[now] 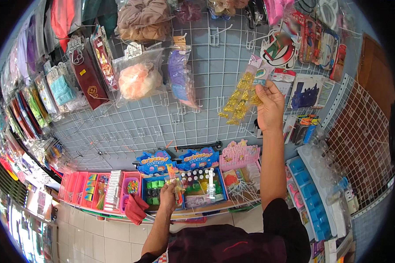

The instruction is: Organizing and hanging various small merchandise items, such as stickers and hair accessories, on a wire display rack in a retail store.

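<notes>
My right hand [270, 110] is raised in front of the wire grid wall. Between thumb and fingers it pinches a small clear packet [259, 79] with a printed header card and gold pieces inside. Beside and partly behind this packet hang other packets of small gold items [238, 103]; whether they touch it I cannot tell. Lower down, my left hand [167, 199] grips a few small packets [175, 187] with gold-coloured contents and an orange card. That hand is over the blue display boxes [181, 203]. The exact contents of its packets are too small to tell.
Metal hooks project from the wire grid [217, 65]. Bagged combs [181, 77] and a bath puff [140, 82] hang to the left. Below stand pink trays [82, 189] and a red cloth [136, 208]. Blue bins [307, 197] line the right side.
</notes>
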A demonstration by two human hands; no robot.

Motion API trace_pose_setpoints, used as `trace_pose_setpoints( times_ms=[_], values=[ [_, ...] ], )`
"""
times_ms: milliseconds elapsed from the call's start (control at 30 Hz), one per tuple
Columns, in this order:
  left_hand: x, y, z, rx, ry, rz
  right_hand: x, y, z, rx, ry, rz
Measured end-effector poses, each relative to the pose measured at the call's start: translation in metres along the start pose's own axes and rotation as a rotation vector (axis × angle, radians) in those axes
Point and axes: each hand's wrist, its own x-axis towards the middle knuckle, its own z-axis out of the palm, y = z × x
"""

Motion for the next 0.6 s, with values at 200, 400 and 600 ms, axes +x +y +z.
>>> trace_pose_setpoints(
  times_ms=[200,400,600],
  values=[
    [0.006,-0.001,0.012,0.002,-0.013,-0.014,-0.001,-0.023,-0.017,-0.009,0.04,-0.06],
    [0.006,-0.002,0.025,-0.042,0.032,-0.008,-0.007,-0.038,-0.029,-0.042,0.056,-0.079],
    [0.008,-0.004,0.027,0.055,-0.041,-0.022,-0.021,-0.049,-0.041,-0.064,0.06,-0.069]
  ],
)
